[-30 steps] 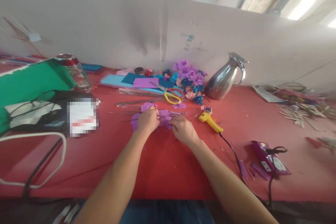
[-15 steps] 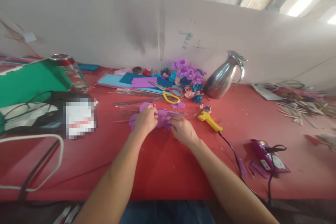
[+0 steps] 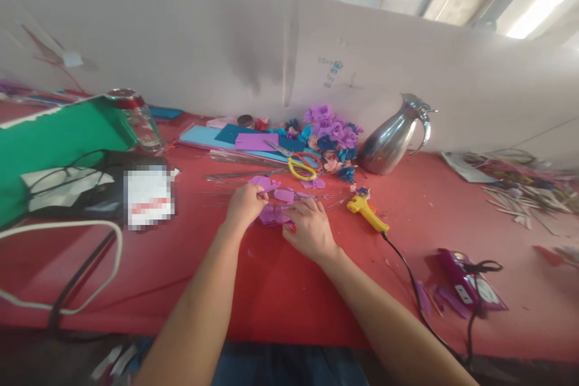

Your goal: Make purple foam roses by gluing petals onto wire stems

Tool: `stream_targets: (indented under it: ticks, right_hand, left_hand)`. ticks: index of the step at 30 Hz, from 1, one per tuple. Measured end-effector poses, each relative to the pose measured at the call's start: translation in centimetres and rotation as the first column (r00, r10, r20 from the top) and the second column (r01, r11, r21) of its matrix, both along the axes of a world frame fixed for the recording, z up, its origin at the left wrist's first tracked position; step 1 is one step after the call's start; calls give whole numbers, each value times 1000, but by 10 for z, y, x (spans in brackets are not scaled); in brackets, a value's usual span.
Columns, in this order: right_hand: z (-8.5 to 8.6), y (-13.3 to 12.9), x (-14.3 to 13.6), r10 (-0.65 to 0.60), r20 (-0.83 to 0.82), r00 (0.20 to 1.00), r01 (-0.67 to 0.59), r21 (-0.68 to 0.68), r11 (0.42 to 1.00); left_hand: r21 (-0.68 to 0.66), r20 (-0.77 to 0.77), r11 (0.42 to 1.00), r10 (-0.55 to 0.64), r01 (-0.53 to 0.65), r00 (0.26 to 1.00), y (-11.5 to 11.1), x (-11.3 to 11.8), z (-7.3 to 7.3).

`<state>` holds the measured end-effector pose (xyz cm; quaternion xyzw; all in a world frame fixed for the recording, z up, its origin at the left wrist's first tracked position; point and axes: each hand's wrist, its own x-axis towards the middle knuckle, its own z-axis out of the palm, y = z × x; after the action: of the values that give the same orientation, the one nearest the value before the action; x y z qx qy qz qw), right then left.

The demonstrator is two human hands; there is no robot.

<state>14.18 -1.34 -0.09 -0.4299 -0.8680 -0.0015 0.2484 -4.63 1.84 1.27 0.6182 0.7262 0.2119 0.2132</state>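
Note:
Purple paper petals lie between my two hands over the red tabletop. My left hand is closed, its thumb and fingertips pinching the left edge of these petals. On the other side, my right hand has its fingers curled down over the petals' right edge, thumb beneath, in a pinch. Just beyond the fingertips sit another purple petal and a larger purple piece. Thin wires lie behind my left hand. Scissors with yellow and orange handles rest farther back.
A yellow glue gun with a black cord lies to the right, near a purple box. Paper flowers and a metal jug stand at the back. Leftward are a glass jar, eyeglasses and a green board.
My hands have pulled the petals nearer to me, and a separate purple petal now shows behind them. My right hand has turned its fingers further over. The whole view has shifted slightly.

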Motion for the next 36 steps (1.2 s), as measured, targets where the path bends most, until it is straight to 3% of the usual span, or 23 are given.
stream_targets:
  ticks: [4, 7, 9, 11, 13, 15, 17, 20, 23, 25, 28, 30, 32, 34, 36]
  right_hand:
    - [-2, -2, -5, 37, -14, 999, -37, -3, 999]
    - [-1, 0, -4, 30, -214, 976, -41, -50, 998]
    - [0, 3, -2, -50, -441, 896, -31, -174, 984]
    - [1, 7, 0, -167, -638, 752, -112, -374, 921]
    - [0, 12, 3, -277, -737, 616, -256, -521, 815]
    - [-1, 16, 6, -332, -770, 545, -350, -568, 745]
    - [-2, 19, 9, -336, -779, 530, -371, -570, 733]
    - [-1, 19, 11, -316, -788, 528, -361, -545, 757]
    - [1, 16, 10, -331, -804, 494, -364, -537, 761]
    - [2, 14, 8, -347, -806, 479, -405, -554, 727]
    - [7, 13, 8, -326, -798, 506, -430, -561, 707]
    - [12, 17, 16, -280, -766, 579, -377, -556, 741]
    - [18, 25, 34, -254, -666, 702, -240, -557, 795]
    - [24, 33, 62, -334, -475, 814, 36, -532, 846]
    - [25, 38, 93, -497, -212, 841, 382, -418, 824]
  left_hand:
    - [-35, 14, 999, 2, -1, 1000, -2, 3, -1]
    - [-19, 26, 1000, 6, -6, 1000, -3, 3, 0]
    - [41, 46, 999, 23, -25, 999, -2, 3, 1]
    - [128, 159, 990, 38, -59, 987, -2, 6, 2]
    - [160, 393, 984, 7, -76, 920, -4, 12, 4]
    - [115, 623, 993, -59, -16, 780, -8, 21, 7]
    - [67, 732, 993, -112, 92, 672, -13, 30, 9]
    - [33, 778, 988, -120, 151, 616, -17, 42, 11]
    - [40, 830, 994, -88, 98, 551, -17, 50, 10]
    - [47, 862, 998, -66, 52, 503, -16, 52, 8]
    - [36, 886, 999, -42, 22, 461, -16, 54, 9]
    - [26, 891, 1000, -27, 9, 453, -17, 54, 10]
    - [7, 888, 1000, 0, -13, 461, -17, 54, 11]
    - [-27, 879, 999, 32, -17, 476, -18, 54, 11]
    - [-56, 869, 998, 49, -1, 492, -18, 55, 11]
